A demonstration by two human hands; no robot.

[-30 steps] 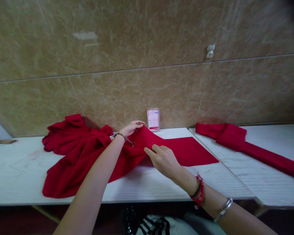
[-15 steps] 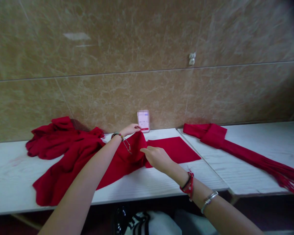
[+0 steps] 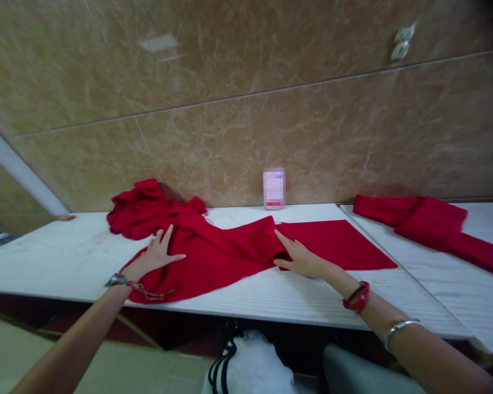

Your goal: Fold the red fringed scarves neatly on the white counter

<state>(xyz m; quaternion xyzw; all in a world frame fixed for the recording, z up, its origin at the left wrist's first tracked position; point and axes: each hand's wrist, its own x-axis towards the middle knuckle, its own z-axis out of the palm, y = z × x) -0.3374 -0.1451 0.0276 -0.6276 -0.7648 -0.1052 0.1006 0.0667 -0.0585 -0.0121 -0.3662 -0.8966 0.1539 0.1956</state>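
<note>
Left hand (image 3: 156,254) and right hand (image 3: 301,258), both spread, apparently touch red cloth (image 3: 213,257).

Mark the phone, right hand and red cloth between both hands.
Phone (image 3: 274,187), head view, middle of its screen.
Right hand (image 3: 303,258), head view, back of the hand.
Red cloth (image 3: 219,260), head view, part between hands.

From my end, I have the bare, slim-fingered left hand (image 3: 158,254) palm down, its fingers fanned forward and its thumb stretched toward the other hand. The left forearm (image 3: 72,345) slants back and outward behind that hand. Well to its right, I have the bare right hand (image 3: 298,257) turned inward, fingers extended leftward, thumb parted from them on the near side. The right forearm (image 3: 435,350) slants back and outward behind the right wrist (image 3: 328,269).
</note>
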